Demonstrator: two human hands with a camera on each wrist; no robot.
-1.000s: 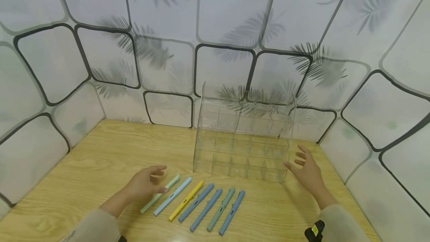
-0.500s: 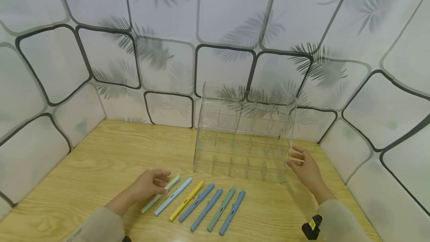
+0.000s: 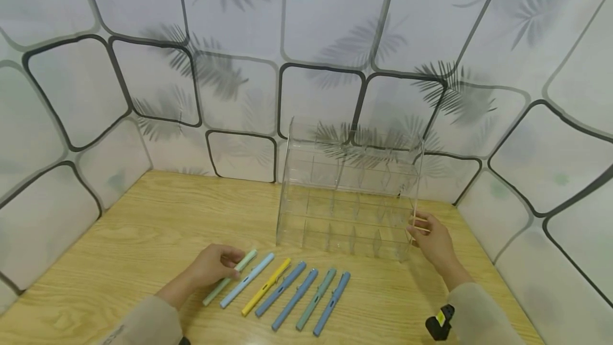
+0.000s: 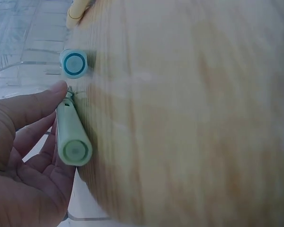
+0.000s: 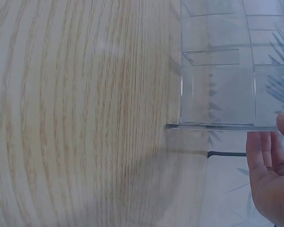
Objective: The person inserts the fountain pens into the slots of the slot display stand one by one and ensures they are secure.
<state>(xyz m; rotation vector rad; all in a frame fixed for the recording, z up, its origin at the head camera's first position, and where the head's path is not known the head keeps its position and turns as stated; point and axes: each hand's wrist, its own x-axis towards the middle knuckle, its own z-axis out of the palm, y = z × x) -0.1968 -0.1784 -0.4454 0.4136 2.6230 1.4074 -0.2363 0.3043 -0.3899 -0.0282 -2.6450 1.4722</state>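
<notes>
My left hand [image 3: 210, 265] is at the light green pen [image 3: 249, 259], the leftmost in a slanted row on the table. In the left wrist view, the thumb lies along one side of this pen and the curled fingers are on the other, pinching it. Beside it lies a light blue pen [image 3: 247, 280]. On the right, my right hand [image 3: 436, 241] holds the side panel of a clear acrylic display rack [image 3: 351, 232]. Its thumb is at the panel's front edge and its fingers are behind the panel [image 5: 217, 126] in the right wrist view.
Right of the light blue pen lie a yellow pen [image 3: 265, 287], blue pens [image 3: 330, 302] and a dark green pen [image 3: 316, 298]. The rack has tiers of divided compartments and stands near the patterned backdrop [image 3: 239, 100]. The wooden table [image 3: 191, 206] extends to the left.
The left hand has moved slightly right and down, closing its fingers on the light green pen. The right hand has shifted left, its fingers closing on the rack's side panel.
</notes>
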